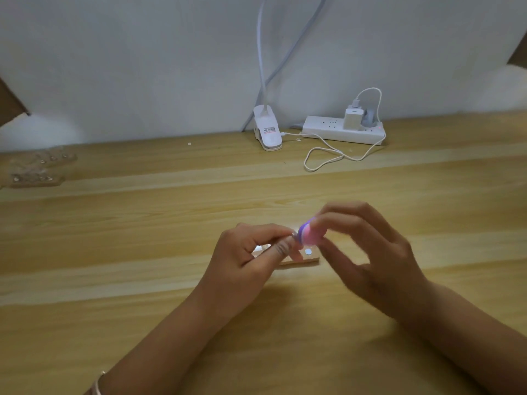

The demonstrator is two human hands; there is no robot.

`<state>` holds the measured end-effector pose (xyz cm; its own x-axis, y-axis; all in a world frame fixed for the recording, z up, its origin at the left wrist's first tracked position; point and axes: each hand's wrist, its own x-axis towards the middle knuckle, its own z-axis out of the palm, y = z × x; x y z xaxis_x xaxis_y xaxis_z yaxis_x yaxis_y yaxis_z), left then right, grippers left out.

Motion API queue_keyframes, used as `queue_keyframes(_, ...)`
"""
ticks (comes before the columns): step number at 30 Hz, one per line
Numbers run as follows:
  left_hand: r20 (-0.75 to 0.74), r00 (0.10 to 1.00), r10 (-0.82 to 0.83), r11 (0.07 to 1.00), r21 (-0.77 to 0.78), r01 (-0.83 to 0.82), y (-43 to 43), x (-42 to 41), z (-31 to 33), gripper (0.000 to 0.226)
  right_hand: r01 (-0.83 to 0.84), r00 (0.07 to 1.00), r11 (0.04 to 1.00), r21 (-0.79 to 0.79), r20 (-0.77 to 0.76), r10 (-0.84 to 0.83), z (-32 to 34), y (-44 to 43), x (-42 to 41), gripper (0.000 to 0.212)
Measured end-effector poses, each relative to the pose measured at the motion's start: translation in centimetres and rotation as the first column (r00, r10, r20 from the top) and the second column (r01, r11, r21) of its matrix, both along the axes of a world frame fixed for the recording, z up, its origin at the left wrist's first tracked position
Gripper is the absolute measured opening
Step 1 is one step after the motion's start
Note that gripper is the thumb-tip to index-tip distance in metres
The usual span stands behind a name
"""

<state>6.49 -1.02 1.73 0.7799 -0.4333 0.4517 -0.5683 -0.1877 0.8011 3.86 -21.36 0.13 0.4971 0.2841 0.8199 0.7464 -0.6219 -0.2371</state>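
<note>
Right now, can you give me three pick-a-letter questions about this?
1. Where is the long white plastic power strip? A) at the back of the light wooden table, by the wall B) under a hand C) on a chair
2. What colour is the small round plastic thing? A) green B) pink and purple C) black
3. What is the right hand doing? A) lying flat B) pinching the round thing C) waving
Answers: 1 A, it lies along the wall; 2 B, pink body, purple rim; 3 B, its fingers curl round it.
</note>
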Motion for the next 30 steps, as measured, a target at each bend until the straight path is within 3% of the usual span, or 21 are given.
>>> queue_keyframes(4,0.006,1.000,0.017,1.000,0.024,-0.017,-0.1,0.0,-0.3,0.015,-0.037,0.999,0.998,-0.048,-0.011,0.036,-0.6,0.0,0.3,0.029)
queue_keyframes(8,-0.041,0.990,0.137,0.990,-0.030,-0.138,-0.1,0.4,-0.5,0.016,0.100,0.978,0.979,0.175,-0.200,-0.064,-0.7,-1.4,1.7,0.021)
queue_keyframes(12,-0.019,0.988,0.151,0.985,-0.079,-0.152,0.0,0.3,-0.4,0.015,0.119,0.922,0.858,0.499,-0.376,0.090,-0.2,-1.2,2.0,0.024)
queue_keyframes(18,-0.027,0.989,0.148,0.984,-0.094,-0.150,0.0,0.3,-0.3,0.012,0.216,0.855,0.650,0.728,-0.462,0.234,3.1,-4.2,2.5,0.017)
queue_keyframes(20,-0.025,0.986,0.163,0.983,-0.085,-0.165,0.0,0.4,-0.3,0.012,0.284,0.798,0.790,0.543,-0.590,0.118,3.5,-5.2,2.3,0.015)
queue_keyframes(22,-0.028,0.985,0.170,0.983,-0.064,-0.172,-0.1,0.4,-0.4,0.010,0.264,0.750,0.952,0.155,-0.653,-0.102,2.7,-5.2,2.0,0.011)
queue_keyframes(25,-0.031,0.980,0.194,0.980,-0.029,-0.195,-0.1,0.5,-0.5,0.009,0.163,0.736,0.936,-0.313,-0.593,-0.327,0.9,-4.1,1.9,0.002)
queue_keyframes(27,-0.029,0.976,0.214,0.977,-0.020,-0.214,-0.1,0.6,-0.6,0.008,0.155,0.751,0.896,-0.416,-0.540,-0.381,0.5,-3.5,2.1,0.005)
queue_keyframes(30,-0.038,0.975,0.219,0.975,-0.016,-0.220,-0.1,0.7,-0.8,0.007,0.169,0.769,0.902,-0.397,-0.519,-0.373,0.5,-3.3,2.3,0.005)
